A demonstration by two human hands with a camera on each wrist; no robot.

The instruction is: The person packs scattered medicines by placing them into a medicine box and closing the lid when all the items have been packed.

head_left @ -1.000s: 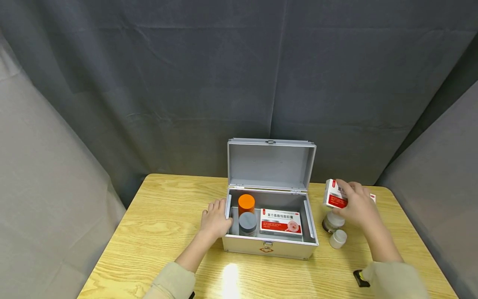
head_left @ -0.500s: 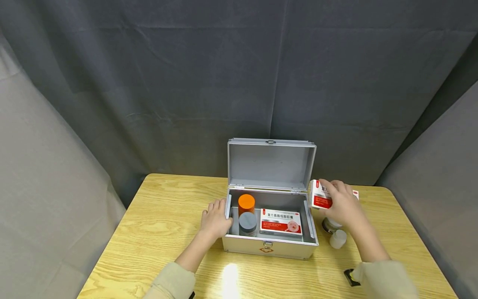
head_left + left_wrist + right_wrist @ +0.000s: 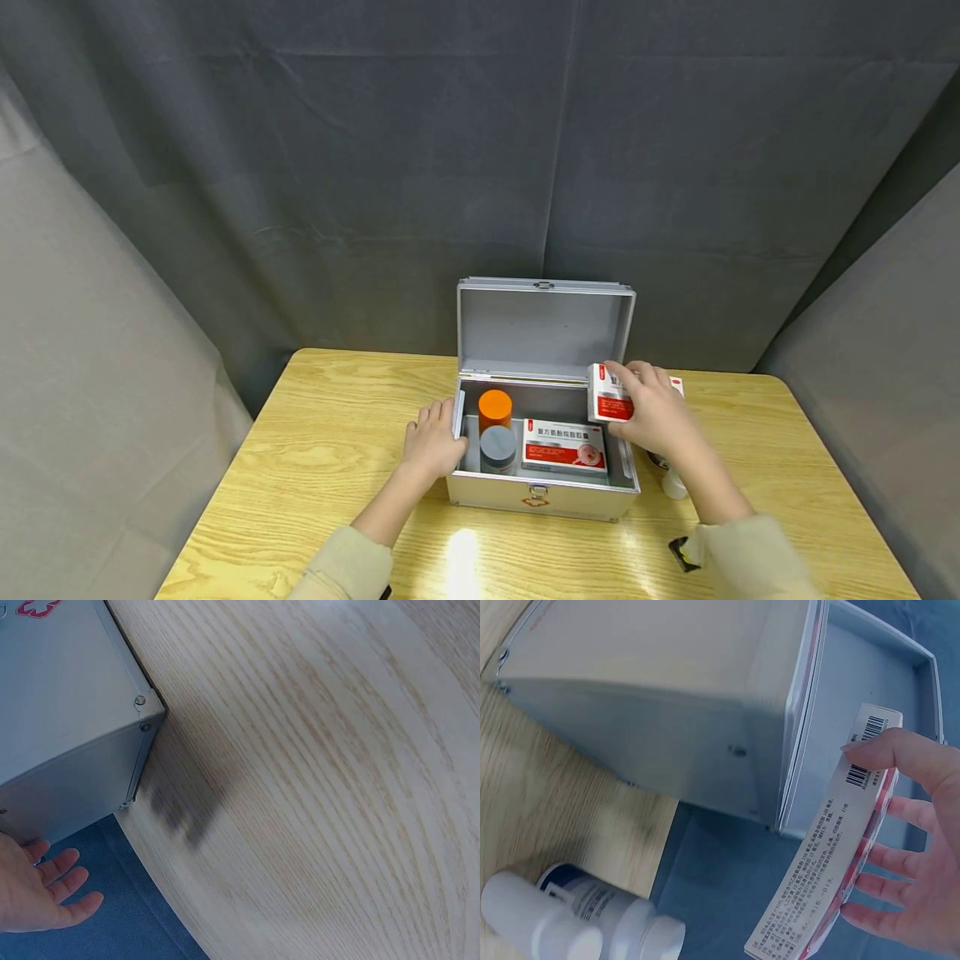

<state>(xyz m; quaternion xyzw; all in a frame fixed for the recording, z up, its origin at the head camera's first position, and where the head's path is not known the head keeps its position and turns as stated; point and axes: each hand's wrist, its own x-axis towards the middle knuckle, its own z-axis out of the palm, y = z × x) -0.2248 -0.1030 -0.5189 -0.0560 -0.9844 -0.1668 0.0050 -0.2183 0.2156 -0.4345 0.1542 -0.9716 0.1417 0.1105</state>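
Observation:
A white-and-red medicine box [image 3: 611, 393] is gripped in my right hand [image 3: 660, 408], over the right rear part of a silver first-aid case [image 3: 540, 496] whose lid is up. In the right wrist view, my thumb presses the barcode edge of the medicine box [image 3: 817, 847] and the fingers lie against its other side. My left hand [image 3: 433, 439] rests at the case's left rim, thumb over the edge, fingers fairly straight outside. Inside the case stand an orange-capped bottle [image 3: 495, 407] and a grey-lidded jar [image 3: 498, 446]. Beside them lies a matching medicine box [image 3: 564, 444].
Right of the case, partly behind my right arm, stand a small white bottle [image 3: 673, 485] and a jar; both bottles [image 3: 592, 907] show in the right wrist view. The lid [image 3: 546, 333] leans up at the back. A wooden table [image 3: 345, 433] ends before a dark curtain.
My right hand has carried the medicine box leftward, from above the bottles on the right to over the case's right side. My left hand stays at the left rim.

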